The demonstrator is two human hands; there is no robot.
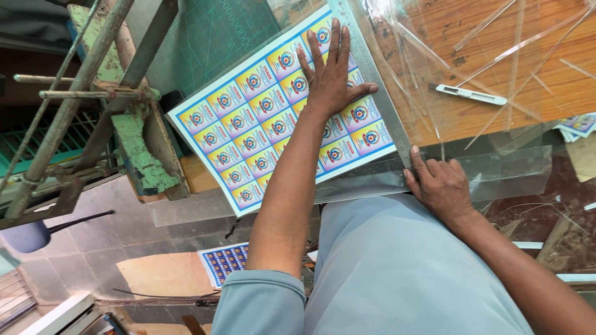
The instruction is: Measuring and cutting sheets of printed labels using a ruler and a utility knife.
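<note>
The printed sheet lies flat on the tabletop, long axis running away from the person; left hand presses it, fingers spread; a steel ruler lies along its right edge; right hand grips the ruler's near end, fingers curled; a knife lies apart, rightward.

Utility knife among clear strips

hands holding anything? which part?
Nothing gripped. Left hand presses flat on the printed sheet; right hand pins the metal ruler at its near end.
</note>
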